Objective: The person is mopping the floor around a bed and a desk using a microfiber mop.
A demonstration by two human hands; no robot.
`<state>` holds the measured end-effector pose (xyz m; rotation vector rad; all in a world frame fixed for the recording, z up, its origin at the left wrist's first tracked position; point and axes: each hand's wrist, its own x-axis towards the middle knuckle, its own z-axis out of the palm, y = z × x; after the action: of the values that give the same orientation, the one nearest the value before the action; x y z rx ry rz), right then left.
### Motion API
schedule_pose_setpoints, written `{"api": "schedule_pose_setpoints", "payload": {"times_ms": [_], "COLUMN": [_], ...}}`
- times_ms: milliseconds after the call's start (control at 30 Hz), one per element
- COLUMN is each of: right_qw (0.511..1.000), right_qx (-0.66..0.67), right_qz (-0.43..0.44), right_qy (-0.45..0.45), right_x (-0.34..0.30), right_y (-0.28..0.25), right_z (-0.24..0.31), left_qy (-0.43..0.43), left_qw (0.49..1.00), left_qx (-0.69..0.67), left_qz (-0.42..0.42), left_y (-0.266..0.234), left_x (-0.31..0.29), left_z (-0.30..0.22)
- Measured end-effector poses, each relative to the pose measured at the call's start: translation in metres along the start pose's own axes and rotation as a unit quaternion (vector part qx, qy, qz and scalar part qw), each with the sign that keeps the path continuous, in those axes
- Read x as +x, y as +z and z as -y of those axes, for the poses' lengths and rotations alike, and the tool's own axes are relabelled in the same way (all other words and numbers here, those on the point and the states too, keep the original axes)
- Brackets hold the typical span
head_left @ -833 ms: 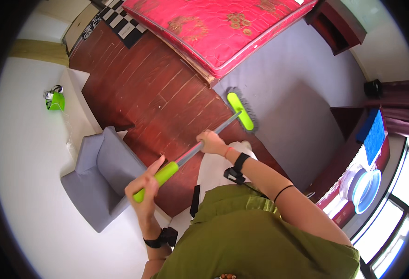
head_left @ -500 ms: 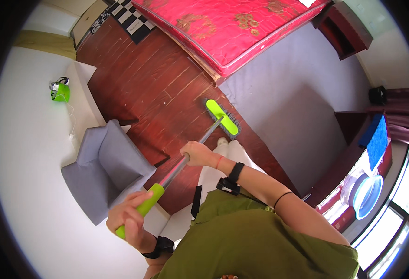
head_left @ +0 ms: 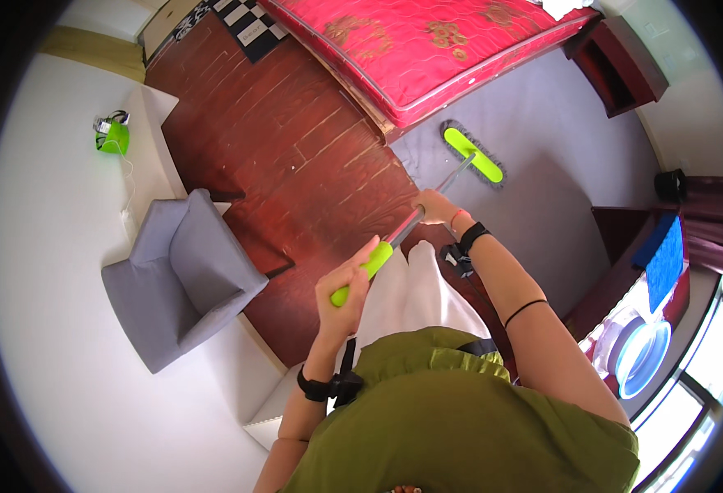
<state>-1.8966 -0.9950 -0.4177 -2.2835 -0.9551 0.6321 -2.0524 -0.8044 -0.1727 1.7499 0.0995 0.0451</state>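
Observation:
A dust mop with a lime-green head and grey fringe [head_left: 473,153] lies with its head on the grey floor covering, just right of the bed's near corner. My right hand [head_left: 437,207] is closed round the metal shaft about midway along. Nearer to me, my left hand [head_left: 341,289] grips the green handle end, its fingers along the grip. The pole slants from lower left up to the right. Both wrists wear dark bands.
A bed with a red mattress [head_left: 427,49] stands ahead. Grey covering [head_left: 534,214] meets red wooden floor [head_left: 279,156] under the pole. A grey armchair [head_left: 185,275] is at left; a dark red cabinet [head_left: 620,66] stands far right. A blue basin [head_left: 642,355] sits on the right.
The mop head has swung right and away, from the wooden floor onto the grey covering. Both hands have moved right and up with the pole, still holding it.

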Motion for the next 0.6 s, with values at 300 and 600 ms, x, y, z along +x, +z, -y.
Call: {"api": "schedule_pose_setpoints", "payload": {"times_ms": [300,600], "right_qw": [0.992,0.972], "right_qx": [0.084,0.156], "right_qz": [-0.009,0.059], "right_qy": [-0.093,-0.164], "right_x": [0.008,-0.027], "right_y": [0.061,0.073], "right_z": [0.109,0.160], "left_qy": [-0.030,0.023], "left_qw": [0.996,0.990], "left_qx": [0.060,0.062], "left_qz": [-0.057,-0.122], "left_y": [-0.041,-0.044], "left_x": [-0.049,-0.087], "left_z": [-0.084,-0.104]}}
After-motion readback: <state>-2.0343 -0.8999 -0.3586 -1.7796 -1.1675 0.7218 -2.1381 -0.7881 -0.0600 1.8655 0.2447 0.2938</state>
